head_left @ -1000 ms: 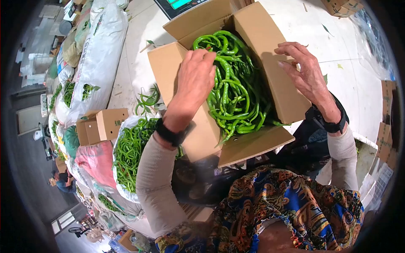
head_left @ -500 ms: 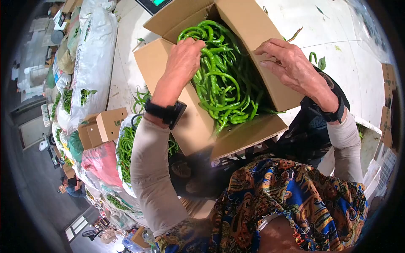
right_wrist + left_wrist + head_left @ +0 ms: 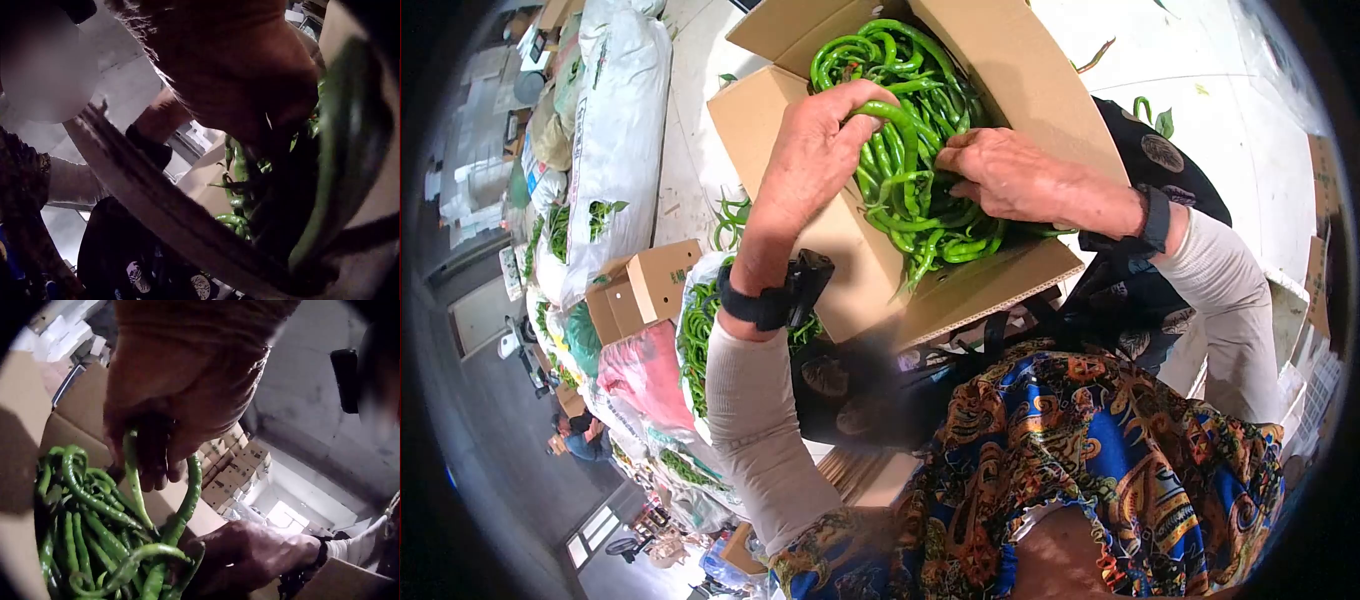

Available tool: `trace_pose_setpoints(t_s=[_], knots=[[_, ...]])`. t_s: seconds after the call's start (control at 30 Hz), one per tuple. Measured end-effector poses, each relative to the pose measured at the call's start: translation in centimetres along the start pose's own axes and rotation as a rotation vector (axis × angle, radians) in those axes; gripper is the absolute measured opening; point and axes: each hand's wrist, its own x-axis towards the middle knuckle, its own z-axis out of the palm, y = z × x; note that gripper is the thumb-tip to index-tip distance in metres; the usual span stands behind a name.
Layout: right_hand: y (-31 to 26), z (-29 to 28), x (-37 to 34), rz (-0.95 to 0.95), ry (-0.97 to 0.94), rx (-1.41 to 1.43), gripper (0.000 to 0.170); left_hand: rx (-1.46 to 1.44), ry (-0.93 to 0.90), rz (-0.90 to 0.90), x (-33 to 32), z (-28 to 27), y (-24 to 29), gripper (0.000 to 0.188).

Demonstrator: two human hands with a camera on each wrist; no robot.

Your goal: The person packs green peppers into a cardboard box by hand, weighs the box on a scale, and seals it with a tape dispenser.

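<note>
Indoors, over a pale surface near sacks, left hand pinches a pepper; right hand, can't tell.

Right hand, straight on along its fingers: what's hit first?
Most likely the green peppers: in the head view they lie directly ahead of the right hand, inside the cardboard box. Depth is unclear; it may already be touching them.
</note>
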Motion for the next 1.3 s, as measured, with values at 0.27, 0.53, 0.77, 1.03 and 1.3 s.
trace_pose_setpoints(t_s=[0.27,0.53,0.77,1.03,1.3], knots=[[-0.2,-4.3,0.0,-0.03,0.108,0.605,0.023,-0.216,0.156,-0.291,-1.7,-4.3,2.4,0.026],[-2.2,-8.0,-1.9,0.012,-0.101,0.968,0.027,-0.664,0.339,-0.178,-3.4,-2.7,3.6,0.031],[-2.9,-8.2,-1.4,-0.043,0.054,0.8,0.029,-0.33,0.024,-0.155,-4.1,-1.1,6.2,0.029],[2.1,-5.1,-1.4,-0.066,0.263,0.449,0.03,-0.638,0.612,-0.405,-13.9,-7.5,3.3,0.033],[-0.2,0.4,-1.8,-0.275,-0.019,-0.175,0.016,-0.424,0.628,-0.927,-34.7,-7.6,-8.9,0.03]])
